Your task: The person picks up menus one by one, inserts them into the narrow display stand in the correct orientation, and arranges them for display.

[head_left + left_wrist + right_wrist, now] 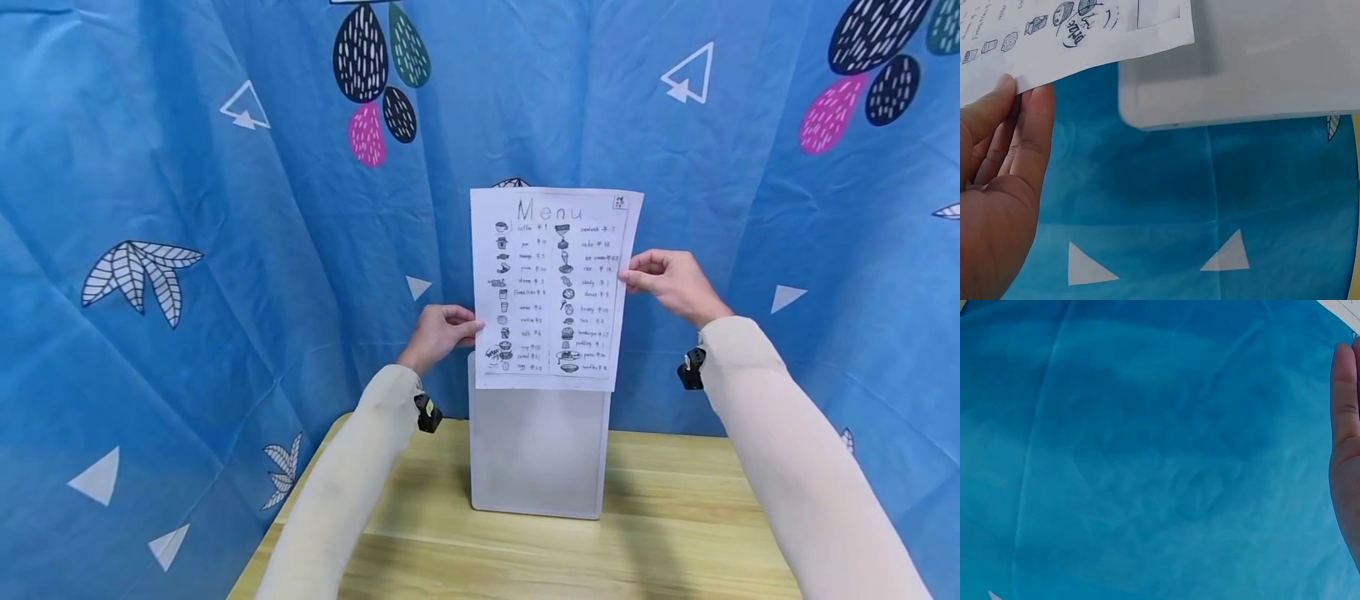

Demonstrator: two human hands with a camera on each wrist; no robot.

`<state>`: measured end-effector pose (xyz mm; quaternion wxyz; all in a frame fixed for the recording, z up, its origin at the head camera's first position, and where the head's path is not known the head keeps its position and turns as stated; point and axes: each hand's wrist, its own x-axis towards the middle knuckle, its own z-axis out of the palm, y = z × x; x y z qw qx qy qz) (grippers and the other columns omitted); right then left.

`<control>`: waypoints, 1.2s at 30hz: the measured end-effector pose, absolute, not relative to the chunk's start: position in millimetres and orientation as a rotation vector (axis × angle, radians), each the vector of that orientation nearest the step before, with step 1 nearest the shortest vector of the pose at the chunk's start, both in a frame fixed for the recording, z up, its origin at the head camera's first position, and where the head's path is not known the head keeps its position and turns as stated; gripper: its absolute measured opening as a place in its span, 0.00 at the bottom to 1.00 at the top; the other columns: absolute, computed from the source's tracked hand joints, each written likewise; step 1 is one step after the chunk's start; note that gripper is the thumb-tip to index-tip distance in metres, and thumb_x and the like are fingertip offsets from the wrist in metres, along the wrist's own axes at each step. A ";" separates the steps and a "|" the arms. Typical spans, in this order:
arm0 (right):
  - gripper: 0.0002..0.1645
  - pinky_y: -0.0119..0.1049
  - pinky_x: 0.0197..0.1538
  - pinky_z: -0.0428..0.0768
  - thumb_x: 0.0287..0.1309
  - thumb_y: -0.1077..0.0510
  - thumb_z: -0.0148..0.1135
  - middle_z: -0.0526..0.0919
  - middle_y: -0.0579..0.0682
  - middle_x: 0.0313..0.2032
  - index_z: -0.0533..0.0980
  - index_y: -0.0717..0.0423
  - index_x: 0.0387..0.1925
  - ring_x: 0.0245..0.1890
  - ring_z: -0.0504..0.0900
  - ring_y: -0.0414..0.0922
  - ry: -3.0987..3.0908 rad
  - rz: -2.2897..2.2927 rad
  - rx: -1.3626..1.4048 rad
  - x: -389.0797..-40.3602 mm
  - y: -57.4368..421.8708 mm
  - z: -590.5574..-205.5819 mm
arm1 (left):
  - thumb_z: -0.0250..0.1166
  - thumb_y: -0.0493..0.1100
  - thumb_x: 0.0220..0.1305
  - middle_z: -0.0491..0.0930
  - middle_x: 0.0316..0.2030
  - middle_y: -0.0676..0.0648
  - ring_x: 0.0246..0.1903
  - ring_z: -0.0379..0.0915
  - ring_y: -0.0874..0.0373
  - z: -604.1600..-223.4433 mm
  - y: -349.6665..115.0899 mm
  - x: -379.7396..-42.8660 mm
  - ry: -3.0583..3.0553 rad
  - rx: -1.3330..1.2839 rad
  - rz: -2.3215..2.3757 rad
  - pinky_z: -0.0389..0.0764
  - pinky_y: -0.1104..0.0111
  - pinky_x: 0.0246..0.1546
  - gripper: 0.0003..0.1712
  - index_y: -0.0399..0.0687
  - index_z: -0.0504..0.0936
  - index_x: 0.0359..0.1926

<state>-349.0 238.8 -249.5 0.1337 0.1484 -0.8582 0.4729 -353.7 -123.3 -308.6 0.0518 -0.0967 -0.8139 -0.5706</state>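
Note:
A white paper menu [557,292], hand-drawn with small food pictures and prices, is held upright in the head view. My left hand [442,335] pinches its left edge between thumb and fingers. On the opposite side, my right hand [675,283] pinches the right edge, somewhat higher up. Behind the sheet's lower part stands a whitish board [538,454] with rounded corners; the menu hides its top. The left wrist view shows the left hand [1004,150] at the paper's edge, apart from the board [1241,75]. Only part of the right hand [1346,437] appears in the right wrist view.
The board stands on a light wood-grain table [675,492]. A blue patterned cloth [187,250] hangs behind the table and along the left side. Small black devices [428,413] sit on both wrists, over pale sleeves.

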 end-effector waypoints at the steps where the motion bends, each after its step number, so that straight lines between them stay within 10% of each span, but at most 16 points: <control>1: 0.24 0.54 0.61 0.72 0.63 0.46 0.67 0.86 0.54 0.41 0.80 0.63 0.47 0.41 0.83 0.50 -2.485 1.371 0.434 -349.8 237.5 -247.5 | 0.70 0.37 0.64 0.84 0.40 0.38 0.37 0.85 0.49 -306.8 -124.2 -354.1 -2.469 -0.294 -1.738 0.86 0.65 0.42 0.11 0.34 0.85 0.43; 36: 0.21 0.51 0.62 0.73 0.64 0.49 0.67 0.87 0.45 0.37 0.79 0.63 0.45 0.42 0.85 0.47 -2.419 1.396 0.412 -359.1 224.9 -209.7 | 0.67 0.39 0.67 0.84 0.43 0.41 0.43 0.83 0.50 -267.5 -127.0 -367.3 -2.408 -0.255 -1.652 0.84 0.64 0.48 0.09 0.38 0.86 0.44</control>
